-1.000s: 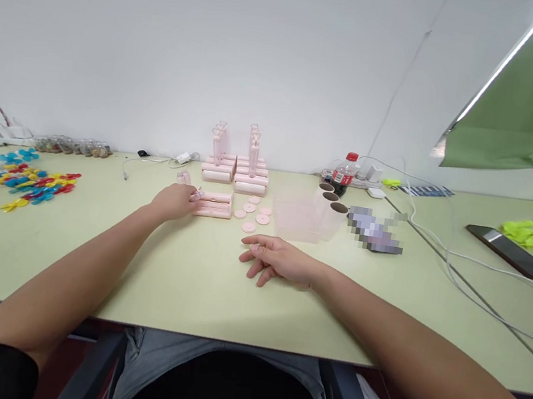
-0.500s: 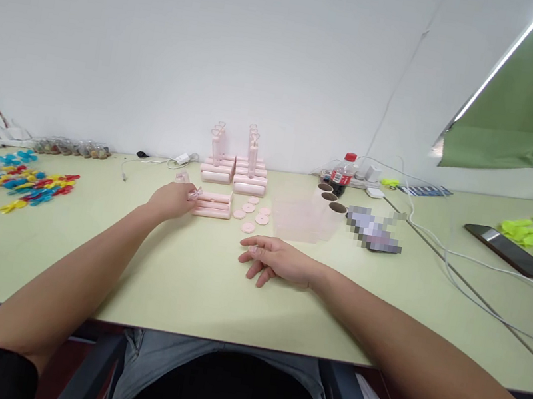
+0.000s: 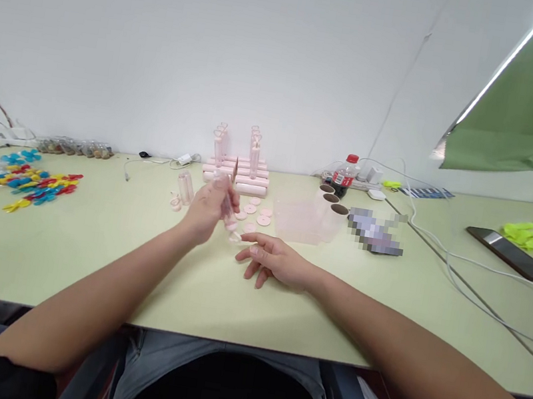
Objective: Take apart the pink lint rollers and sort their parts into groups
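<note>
pink and clear, one tube point(image 3: 230, 219) tilts in the left hand point(image 3: 209, 209), fingers curled tight round it, perhaps to bring its lower end towards the right hand point(image 3: 280, 260); those fingers, loosely spread, grip nothing, though i cannot tell if one touches that end; about six discs point(image 3: 263, 220) lie flat on the surface point(image 3: 287, 324), probably for easy picking; three open-topped cylinders point(image 3: 340, 209) stand near one bottle point(image 3: 345, 175)

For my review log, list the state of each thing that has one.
Clear pink plastic tube: held, tilted
Left hand: closed around tube
Right hand: open, holding nothing visible
Red-capped plastic bottle: capped, upright
Black rectangular phone: flat, screen dark
Round pink discs: lying flat
</note>
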A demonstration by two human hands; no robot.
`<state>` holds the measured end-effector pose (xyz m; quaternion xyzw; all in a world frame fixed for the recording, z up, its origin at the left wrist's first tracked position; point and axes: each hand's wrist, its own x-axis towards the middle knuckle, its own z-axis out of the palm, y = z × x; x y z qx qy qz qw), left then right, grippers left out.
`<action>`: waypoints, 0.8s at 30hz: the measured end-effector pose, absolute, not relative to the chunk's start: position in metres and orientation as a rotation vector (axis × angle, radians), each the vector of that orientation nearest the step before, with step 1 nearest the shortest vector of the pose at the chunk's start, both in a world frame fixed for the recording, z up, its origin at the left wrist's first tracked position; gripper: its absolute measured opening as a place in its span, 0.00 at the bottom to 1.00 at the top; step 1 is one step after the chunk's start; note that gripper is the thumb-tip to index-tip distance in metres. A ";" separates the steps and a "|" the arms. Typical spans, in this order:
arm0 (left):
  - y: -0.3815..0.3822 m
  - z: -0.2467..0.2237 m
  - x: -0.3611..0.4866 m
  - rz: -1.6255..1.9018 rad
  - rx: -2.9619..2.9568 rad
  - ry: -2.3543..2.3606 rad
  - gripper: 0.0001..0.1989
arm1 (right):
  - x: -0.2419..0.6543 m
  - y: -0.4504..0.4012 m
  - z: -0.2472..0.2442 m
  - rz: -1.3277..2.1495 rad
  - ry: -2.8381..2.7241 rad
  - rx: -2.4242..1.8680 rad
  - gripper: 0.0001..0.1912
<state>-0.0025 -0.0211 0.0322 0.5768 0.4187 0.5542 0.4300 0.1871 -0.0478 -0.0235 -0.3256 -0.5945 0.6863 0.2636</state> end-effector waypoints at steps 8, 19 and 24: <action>-0.029 -0.007 0.014 1.269 1.549 0.982 0.27 | 0.181 -0.048 -0.033 1.557 -1.761 -0.917 0.19; -0.027 0.022 -0.005 1.372 1.147 0.877 0.29 | 0.192 -0.055 -0.014 1.584 -2.113 -0.688 0.15; 0.002 0.041 -0.083 1.697 1.386 1.446 0.24 | 0.193 -0.054 -0.025 1.672 -2.056 -0.865 0.15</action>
